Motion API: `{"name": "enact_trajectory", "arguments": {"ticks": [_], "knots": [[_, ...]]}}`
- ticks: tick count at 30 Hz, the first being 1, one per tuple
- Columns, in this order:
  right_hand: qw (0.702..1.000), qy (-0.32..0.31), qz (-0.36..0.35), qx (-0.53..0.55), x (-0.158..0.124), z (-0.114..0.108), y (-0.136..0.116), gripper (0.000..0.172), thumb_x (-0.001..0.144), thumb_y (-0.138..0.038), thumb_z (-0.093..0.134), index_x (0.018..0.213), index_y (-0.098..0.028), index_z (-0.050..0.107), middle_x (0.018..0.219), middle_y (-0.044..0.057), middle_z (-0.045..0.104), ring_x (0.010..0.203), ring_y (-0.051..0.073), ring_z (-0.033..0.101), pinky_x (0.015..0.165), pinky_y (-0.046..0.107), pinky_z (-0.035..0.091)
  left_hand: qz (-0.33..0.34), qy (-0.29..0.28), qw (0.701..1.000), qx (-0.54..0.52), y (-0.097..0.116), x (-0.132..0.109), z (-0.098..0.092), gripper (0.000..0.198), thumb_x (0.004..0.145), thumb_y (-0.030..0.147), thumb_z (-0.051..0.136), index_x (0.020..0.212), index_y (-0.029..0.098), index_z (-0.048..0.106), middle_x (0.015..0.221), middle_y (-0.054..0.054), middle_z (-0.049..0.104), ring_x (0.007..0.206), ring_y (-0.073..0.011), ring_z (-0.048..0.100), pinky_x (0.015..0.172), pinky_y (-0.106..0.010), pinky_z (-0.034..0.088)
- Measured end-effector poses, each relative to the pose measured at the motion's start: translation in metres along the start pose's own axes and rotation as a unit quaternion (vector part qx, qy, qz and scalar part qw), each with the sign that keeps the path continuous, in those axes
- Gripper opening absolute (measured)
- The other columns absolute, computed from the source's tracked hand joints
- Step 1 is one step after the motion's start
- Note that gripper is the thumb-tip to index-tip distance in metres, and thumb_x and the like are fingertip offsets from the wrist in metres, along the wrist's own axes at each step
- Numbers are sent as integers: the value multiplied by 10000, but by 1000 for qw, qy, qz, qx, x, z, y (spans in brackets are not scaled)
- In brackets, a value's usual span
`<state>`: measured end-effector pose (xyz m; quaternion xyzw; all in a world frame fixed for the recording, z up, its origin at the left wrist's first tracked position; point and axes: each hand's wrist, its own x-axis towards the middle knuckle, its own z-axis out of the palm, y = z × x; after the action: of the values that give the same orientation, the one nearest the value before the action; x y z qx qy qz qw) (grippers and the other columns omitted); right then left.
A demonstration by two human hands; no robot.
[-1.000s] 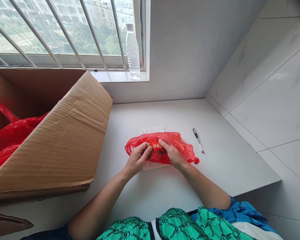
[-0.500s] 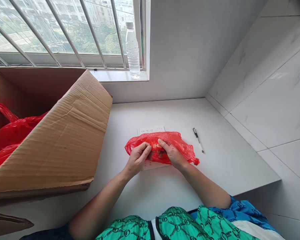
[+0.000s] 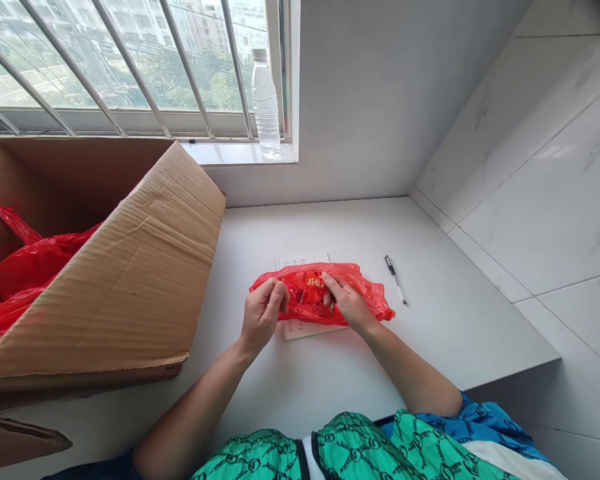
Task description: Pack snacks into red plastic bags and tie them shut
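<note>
A crumpled red plastic bag (image 3: 363,283) lies across the table in front of me. At its open middle shows a small shiny red packet (image 3: 314,283) with yellow lettering. My right hand (image 3: 349,303) grips the packet's right side, thumb on top and fingertips curled below. Closed in a pinch, my left hand (image 3: 264,313) is at the bag's left end, on the plastic; its fingertips are partly hidden. Under the bag, a white notebook (image 3: 305,329) with handwritten marks sticks out above and below.
A black-and-clear pen (image 3: 396,279) lies right of the bag. On the left stands an open cardboard box (image 3: 145,267) holding red plastic bags (image 3: 35,267). A water bottle (image 3: 266,107) stands on the windowsill by the barred window. Tiled wall (image 3: 545,200) borders the right.
My left hand has moved left and turned into a tighter pinch, away from the packet. More of the packet and its lettering shows; the right hand has shifted slightly right.
</note>
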<state>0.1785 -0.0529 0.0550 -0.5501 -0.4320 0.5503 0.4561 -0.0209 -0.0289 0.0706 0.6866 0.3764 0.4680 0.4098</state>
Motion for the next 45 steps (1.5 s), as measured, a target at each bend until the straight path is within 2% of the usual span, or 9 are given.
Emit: {"name": "enact_trajectory", "arguments": {"ticks": [6, 9, 11, 14, 18, 24, 32, 40, 45], "knots": [[990, -84, -47, -102, -42, -21, -18, 475, 975, -541, 511, 1355, -261, 564, 839, 27, 718, 677, 166, 632, 729, 351, 543, -20, 108, 989, 97, 10, -24, -32, 263, 1011, 432, 457, 976, 209, 592, 701, 15, 547, 566, -112, 505, 559, -246, 406], [972, -142, -109, -156, -80, -42, -26, 432, 996, -428, 522, 1405, -293, 541, 899, 33, 724, 674, 157, 640, 650, 323, 563, -84, 103, 974, 181, 6, -45, -45, 305, 958, 484, 536, 1119, 225, 534, 780, 16, 581, 601, -123, 536, 555, -238, 419], [959, -82, -189, -196, -101, -59, -30, 281, 984, -354, 559, 1234, -294, 673, 855, 28, 715, 656, 149, 631, 588, 288, 544, -128, 74, 964, 222, 1, -56, -51, 373, 930, 531, 551, 1132, 220, 516, 849, 5, 605, 592, -122, 540, 547, -241, 424], [895, 144, -315, -281, -117, -81, -35, 140, 918, -316, 667, 1048, -279, 704, 796, 12, 669, 636, 141, 588, 576, 278, 519, -170, -1, 948, 269, -7, -60, -53, 427, 901, 585, 555, 1102, 208, 559, 919, -15, 640, 573, -121, 551, 538, -248, 423], [821, 257, -310, -404, -113, -89, -44, 483, 788, -486, 782, 1172, -247, 610, 978, 55, 647, 710, 169, 585, 537, 289, 510, -143, -77, 942, 294, -8, -52, -48, 366, 886, 563, 590, 934, 204, 639, 892, -16, 670, 564, -121, 550, 531, -240, 403], [857, 186, -313, -366, -101, -88, -67, 171, 921, -421, 640, 912, -252, 659, 1009, 49, 650, 802, 173, 625, 642, 304, 539, -89, -28, 973, 213, 31, -39, -48, 285, 903, 487, 617, 870, 204, 624, 718, 14, 590, 585, -118, 525, 529, -221, 409], [947, 77, -300, -80, -62, -113, -99, 230, 913, -478, 594, 860, -255, 599, 1276, 58, 625, 1125, 259, 638, 816, 425, 568, -9, 117, 993, 22, 99, -9, -58, 267, 757, 351, 823, 935, 236, 661, 905, -24, 658, 791, -166, 627, 557, -240, 567], [916, 141, -376, -15, -8, -87, -126, 430, 962, -629, 404, 1207, -312, 562, 1328, 42, 581, 1206, 243, 609, 848, 407, 566, 165, 255, 952, -37, 113, 59, -31, 162, 807, 265, 799, 903, 201, 684, 870, 18, 659, 845, -112, 604, 704, -257, 507], [926, 30, -376, 23, -6, -43, -133, 474, 887, -562, 615, 1290, -337, 506, 1346, 53, 534, 944, 184, 649, 758, 363, 581, 119, 181, 975, -44, 122, 80, -10, 189, 835, 330, 767, 949, 207, 680, 863, -9, 655, 720, -103, 573, 568, -211, 446]]}}
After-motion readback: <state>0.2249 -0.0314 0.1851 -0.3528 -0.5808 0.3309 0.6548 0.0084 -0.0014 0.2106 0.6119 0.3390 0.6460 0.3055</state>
